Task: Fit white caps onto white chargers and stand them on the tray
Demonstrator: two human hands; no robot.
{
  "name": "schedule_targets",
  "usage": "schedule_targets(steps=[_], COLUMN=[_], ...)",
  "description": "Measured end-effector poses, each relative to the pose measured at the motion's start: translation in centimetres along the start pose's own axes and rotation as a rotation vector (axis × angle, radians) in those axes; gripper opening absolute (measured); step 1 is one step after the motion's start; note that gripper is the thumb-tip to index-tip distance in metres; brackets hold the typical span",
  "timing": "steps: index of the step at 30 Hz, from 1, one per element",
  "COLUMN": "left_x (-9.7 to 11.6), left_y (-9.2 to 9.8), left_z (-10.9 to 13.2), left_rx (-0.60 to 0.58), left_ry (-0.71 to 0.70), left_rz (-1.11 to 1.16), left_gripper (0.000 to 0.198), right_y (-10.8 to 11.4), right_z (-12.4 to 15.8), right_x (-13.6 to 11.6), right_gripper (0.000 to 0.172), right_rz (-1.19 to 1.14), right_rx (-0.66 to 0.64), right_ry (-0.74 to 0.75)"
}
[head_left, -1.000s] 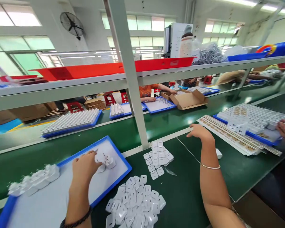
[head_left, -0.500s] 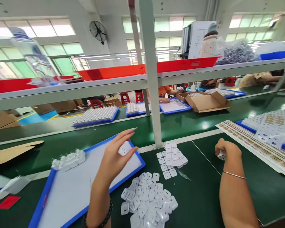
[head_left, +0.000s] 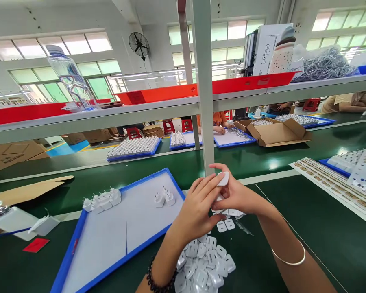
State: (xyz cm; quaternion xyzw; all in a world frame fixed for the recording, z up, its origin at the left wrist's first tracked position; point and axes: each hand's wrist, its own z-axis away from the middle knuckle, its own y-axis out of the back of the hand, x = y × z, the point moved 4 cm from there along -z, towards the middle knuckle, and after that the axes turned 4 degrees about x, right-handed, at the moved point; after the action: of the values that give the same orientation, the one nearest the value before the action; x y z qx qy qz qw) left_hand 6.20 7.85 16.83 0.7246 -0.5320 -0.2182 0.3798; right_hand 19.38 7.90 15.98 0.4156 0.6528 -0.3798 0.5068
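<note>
My left hand [head_left: 197, 209] and my right hand [head_left: 239, 193] meet in front of the shelf post. At my left fingertips is a small white square cover [head_left: 223, 179], pressed between them and my right fingers. My right hand is closed round a white plastic charger piece [head_left: 218, 198], mostly hidden by both hands. Below them lies a heap of loose white covers [head_left: 203, 264]. Partly behind my hands are flat white covers with printed marks [head_left: 225, 226]. On the left, a blue-rimmed tray [head_left: 103, 240] bears several white plug adapters [head_left: 105, 200] and two more plug pieces [head_left: 164, 197].
A metal post [head_left: 205, 122] carries a shelf [head_left: 110, 118] with red trays and a bottle [head_left: 70, 77]. At right lie printed strips [head_left: 332, 191]. A red card [head_left: 35, 245] is at left. Across the bench are filled trays, a cardboard box [head_left: 282, 134] and a co-worker's hands.
My right hand has come in from the far right with a white piece. My left hand, open over the tray before, has moved right to meet it. Two plug pieces now show on the tray.
</note>
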Motion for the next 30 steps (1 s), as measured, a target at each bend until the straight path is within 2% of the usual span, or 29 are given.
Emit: schedule_targets(steps=[3,6,9,12,13,18,21,30], left_x=[-0.1,-0.4,-0.6,-0.6,-0.5,0.1,0.6,0.3], left_y=[-0.7,-0.7,-0.3,0.0,0.2,0.7,0.9,1.4], left_z=[0.0,0.1,0.3,0.2,0.1,-0.1,-0.1,0.0], left_rx=[0.015,0.105,0.209,0.262,0.270,0.239,0.214,0.115], left_ry=[-0.023,-0.005,0.099,0.221,0.242,0.290,0.308,0.485], left_rz=[-0.010,0.051,0.234,0.482,0.540,0.629,0.673,0.917], left_gripper=[0.061,0.065,0.054,0.047,0.046,0.046,0.046,0.032], right_y=[-0.2,-0.2,-0.1,0.3,0.6,1.2,1.0,1.0], right_z=[0.1,0.5,1.0,1.6,1.7,2.3,2.2,2.2], right_x=[0.2,-0.2,-0.8,-1.4,-1.6,-2.7,-3.2,-3.3], right_gripper=[0.095,0.091,0.072,0.043,0.039,0.031,0.021,0.020], right_rz=[-0.096,-0.132,-0.095,0.104,0.187,0.435,0.440,0.501], right_rx=[-0.010,0.017,0.042,0.131,0.183,0.463,0.460,0.418], right_ry=[-0.041,-0.095,-0.095,-0.048,-0.032,0.095,0.191,0.263])
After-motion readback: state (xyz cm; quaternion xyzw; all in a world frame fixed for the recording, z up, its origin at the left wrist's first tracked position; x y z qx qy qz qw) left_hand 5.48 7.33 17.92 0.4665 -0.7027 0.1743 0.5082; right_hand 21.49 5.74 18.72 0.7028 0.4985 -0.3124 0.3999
